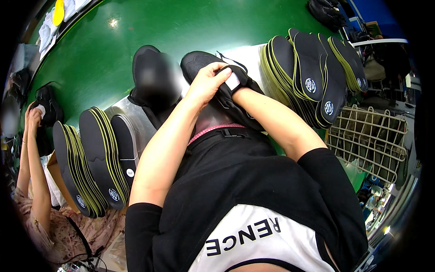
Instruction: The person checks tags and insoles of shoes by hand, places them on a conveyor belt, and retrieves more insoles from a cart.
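A black shoe (195, 60) lies toe away from me at the centre of the green table. My left hand (206, 84) pinches its upper at the opening, thumb on top, beside a pale label (232, 81). My right forearm (276, 115) reaches into the opening from the right, so that hand's fingers are hidden inside the shoe. Just left of it lies a second black shoe (144, 63), partly blurred, touched by neither hand.
Stacks of black insoles with yellow-green edges stand left (93, 156) and right (308, 68) of the shoes. A wire basket (367, 140) is at the right. On the far left, another person's hands (34, 120) hold a black shoe (49, 104). More black shoes (327, 13) lie at the back right.
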### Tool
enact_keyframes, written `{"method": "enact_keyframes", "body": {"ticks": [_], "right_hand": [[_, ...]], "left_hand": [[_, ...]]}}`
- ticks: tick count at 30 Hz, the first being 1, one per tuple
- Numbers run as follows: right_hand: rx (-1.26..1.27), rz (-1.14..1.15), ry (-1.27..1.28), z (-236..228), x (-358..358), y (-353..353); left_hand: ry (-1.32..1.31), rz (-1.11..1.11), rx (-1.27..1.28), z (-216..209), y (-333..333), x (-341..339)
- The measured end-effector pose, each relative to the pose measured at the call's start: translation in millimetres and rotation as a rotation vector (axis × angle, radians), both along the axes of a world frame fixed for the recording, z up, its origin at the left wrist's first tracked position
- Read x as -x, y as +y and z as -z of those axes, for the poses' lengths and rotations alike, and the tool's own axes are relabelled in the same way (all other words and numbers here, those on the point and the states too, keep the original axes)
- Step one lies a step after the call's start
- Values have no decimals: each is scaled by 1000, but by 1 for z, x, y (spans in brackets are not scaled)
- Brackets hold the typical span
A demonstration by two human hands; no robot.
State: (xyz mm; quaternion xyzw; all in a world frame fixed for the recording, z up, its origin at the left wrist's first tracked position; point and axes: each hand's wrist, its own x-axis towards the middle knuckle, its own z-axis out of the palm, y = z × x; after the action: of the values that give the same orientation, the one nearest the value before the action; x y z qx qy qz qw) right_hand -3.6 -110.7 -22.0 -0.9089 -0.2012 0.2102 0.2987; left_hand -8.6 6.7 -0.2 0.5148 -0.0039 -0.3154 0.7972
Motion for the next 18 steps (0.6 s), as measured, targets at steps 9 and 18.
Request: {"method": "enact_keyframes", "body": {"ticks": [9,18], "right_hand": [[394,34,386,-19,36,-19],[21,401,-83,-96,76,-71]], "left_hand": [[0,5,-21,0,-1,0],[-489,-12,-415,-59,27,24]]}}
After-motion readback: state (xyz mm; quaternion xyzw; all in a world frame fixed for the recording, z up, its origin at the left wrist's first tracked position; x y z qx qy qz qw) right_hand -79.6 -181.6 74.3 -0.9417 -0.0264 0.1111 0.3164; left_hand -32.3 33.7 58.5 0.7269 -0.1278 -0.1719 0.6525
